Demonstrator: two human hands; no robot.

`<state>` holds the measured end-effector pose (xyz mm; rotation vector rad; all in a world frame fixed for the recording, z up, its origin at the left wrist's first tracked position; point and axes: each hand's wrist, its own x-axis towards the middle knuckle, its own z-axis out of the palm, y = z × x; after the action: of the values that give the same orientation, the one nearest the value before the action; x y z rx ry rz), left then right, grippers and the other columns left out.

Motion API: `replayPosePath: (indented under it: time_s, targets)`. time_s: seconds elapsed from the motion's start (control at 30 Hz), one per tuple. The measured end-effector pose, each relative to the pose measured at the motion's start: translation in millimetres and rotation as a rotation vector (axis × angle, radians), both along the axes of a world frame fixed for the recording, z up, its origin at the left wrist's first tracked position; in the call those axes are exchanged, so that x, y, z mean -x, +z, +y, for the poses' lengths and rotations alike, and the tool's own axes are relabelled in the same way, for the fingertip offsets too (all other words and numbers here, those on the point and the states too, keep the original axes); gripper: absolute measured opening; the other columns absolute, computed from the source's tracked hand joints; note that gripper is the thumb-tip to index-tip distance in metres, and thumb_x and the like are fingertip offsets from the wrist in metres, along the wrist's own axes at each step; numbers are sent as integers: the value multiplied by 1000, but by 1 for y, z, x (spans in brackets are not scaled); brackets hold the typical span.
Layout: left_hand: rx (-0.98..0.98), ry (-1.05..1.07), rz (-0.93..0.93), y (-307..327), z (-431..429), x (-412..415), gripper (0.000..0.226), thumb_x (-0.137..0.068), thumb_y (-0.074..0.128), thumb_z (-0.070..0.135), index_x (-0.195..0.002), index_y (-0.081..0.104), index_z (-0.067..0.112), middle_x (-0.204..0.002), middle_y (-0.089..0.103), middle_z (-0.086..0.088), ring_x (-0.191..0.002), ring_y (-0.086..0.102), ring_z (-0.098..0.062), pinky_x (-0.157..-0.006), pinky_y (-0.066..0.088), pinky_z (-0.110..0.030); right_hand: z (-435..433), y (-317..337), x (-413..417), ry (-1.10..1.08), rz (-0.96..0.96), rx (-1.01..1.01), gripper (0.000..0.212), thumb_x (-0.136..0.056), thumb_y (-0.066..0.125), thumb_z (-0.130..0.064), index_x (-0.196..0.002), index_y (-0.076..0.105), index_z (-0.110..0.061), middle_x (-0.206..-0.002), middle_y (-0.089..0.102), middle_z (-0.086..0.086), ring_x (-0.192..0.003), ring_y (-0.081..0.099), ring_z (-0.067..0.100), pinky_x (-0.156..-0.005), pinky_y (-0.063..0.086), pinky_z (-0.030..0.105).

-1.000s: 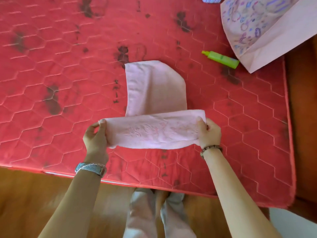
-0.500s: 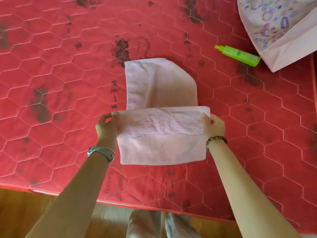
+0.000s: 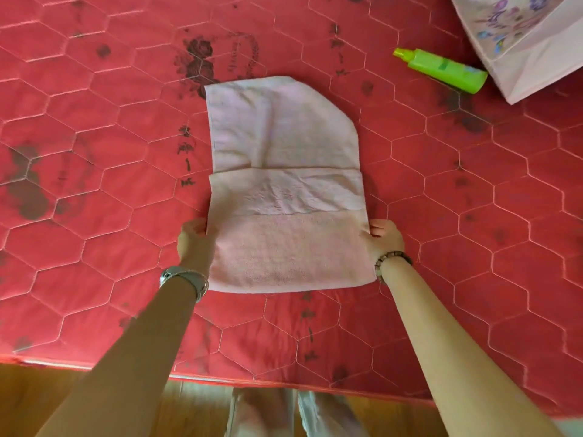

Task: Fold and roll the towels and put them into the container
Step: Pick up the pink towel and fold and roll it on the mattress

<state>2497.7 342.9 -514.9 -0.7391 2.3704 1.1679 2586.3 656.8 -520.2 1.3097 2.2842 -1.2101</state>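
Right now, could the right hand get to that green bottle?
Probably yes: only bare mattress lies between the right hand and the green bottle, though it must first release the pink towel it pinches.

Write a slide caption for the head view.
Left hand and right hand pinch the sides of a partly folded pink towel on a red mattress.

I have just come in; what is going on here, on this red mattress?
A person is folding a pink towel on the red quilted mattress. The left hand and the right hand each pinch one side edge of the towel's near part, which is folded over; the far part lies flat. The towel is not yet rolled. A green bottle and a pale patterned bag, perhaps the container, lie at the far right, apart from the towel.
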Motion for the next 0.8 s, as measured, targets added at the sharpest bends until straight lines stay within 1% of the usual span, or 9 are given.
replayPosePath:
  time_s: [0.07, 0.13, 0.2, 0.27, 0.33, 0.4, 0.5, 0.7, 0.8]
  targets:
    - [-14, 12, -55, 0, 0, -9, 9, -88, 61, 14, -82, 64, 9, -77, 58, -17, -66, 47, -28, -58, 39, -31, -4, -2, -9, -24, -44, 41, 16, -86, 58, -17, -102, 61, -15, -83, 60, 1, -75, 55, 19, -64, 41, 25]
    - [-17, 27, -108, -4, -1, -18, 14, -88, 61, 11, -76, 59, 16, -79, 56, -10, -72, 48, -25, -66, 41, -33, -8, -3, -17, 10, -62, 49, 10, -88, 55, -21, -98, 57, -18, -77, 55, -1, -73, 52, 20, -60, 41, 27]
    - [-7, 17, -137, -7, -4, -27, 7, -89, 62, 12, -82, 63, 12, -81, 58, -9, -75, 50, -26, -69, 41, -34, -12, -2, -24, 15, -70, 41, 10, -88, 57, -18, -98, 60, -17, -84, 59, 1, -82, 55, 23, -71, 45, 32]
    - [0, 21, -145, -9, -9, -35, 10, -92, 61, 15, -82, 62, 11, -80, 55, -9, -78, 48, -25, -70, 39, -33, -13, 2, -33, 54, -70, 22, 5, -88, 57, -14, -91, 61, -14, -81, 58, 2, -81, 55, 25, -72, 42, 32]
    - [2, 10, -148, -9, -14, -42, 11, -94, 61, 16, -83, 62, 13, -85, 58, -9, -81, 50, -26, -74, 42, -33, -13, 6, -41, 84, -69, 1, 12, -88, 58, -11, -97, 65, -8, -87, 62, 6, -84, 57, 26, -74, 44, 32]
    - [3, -13, -144, -6, -20, -51, 9, -94, 63, 17, -99, 67, 11, -92, 62, -11, -86, 54, -28, -78, 45, -33, -14, 11, -52, 104, -89, -12, 17, -88, 58, -10, -102, 66, -5, -92, 64, 9, -87, 59, 27, -77, 48, 35]
    - [16, -39, -150, -5, -31, -68, 26, -92, 65, 17, -114, 69, 4, -96, 64, -11, -90, 58, -29, -80, 45, -34, -19, 16, -72, 124, -127, -10, 17, -87, 59, -10, -102, 66, -3, -88, 62, 9, -84, 57, 25, -74, 46, 33]
    - [12, -29, -261, -9, -57, -108, 27, -90, 69, 11, -114, 69, 0, -103, 69, -17, -94, 61, -31, -87, 49, -37, -39, 21, -116, 130, -215, 50, 17, -90, 58, -9, -105, 65, -5, -91, 62, 9, -85, 57, 27, -73, 43, 32]
    - [-17, -40, -316, -11, -68, -122, 23, -89, 69, 10, -110, 69, 1, -106, 71, -20, -92, 63, -32, -92, 53, -43, -45, 18, -133, 96, -274, 98, 22, -90, 62, -13, -111, 65, -8, -99, 65, 7, -98, 63, 29, -84, 51, 38]
